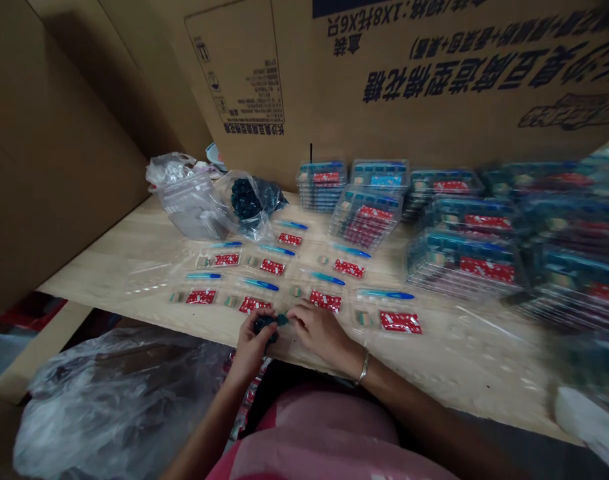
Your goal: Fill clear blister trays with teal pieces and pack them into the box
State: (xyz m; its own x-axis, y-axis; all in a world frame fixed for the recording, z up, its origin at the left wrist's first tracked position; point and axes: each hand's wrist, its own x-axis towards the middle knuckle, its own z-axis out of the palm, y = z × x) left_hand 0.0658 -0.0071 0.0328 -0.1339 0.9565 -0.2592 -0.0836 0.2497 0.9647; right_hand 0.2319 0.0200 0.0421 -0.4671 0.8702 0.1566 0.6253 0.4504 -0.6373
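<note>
My left hand (254,341) is closed around a clump of small dark teal pieces (265,325) at the table's near edge; their exact kind is too blurred to tell. Beside it, the fingertips of my right hand (318,332) pinch at a dark green piece (282,319) on the side of the clump. Just beyond both hands lie clear plastic trays in rows, each with a blue pen (260,285), a red patterned packet (325,301) and a small striped block (296,291). A nearer tray to the right holds another red packet (401,322).
Stacks of filled clear trays (464,263) crowd the right side. At the back left, a clear bag (245,200) holds more dark teal pieces, next to a bag of clear packaging (191,200). Cardboard boxes (304,87) wall the back. Plastic sheeting (119,400) hangs below left.
</note>
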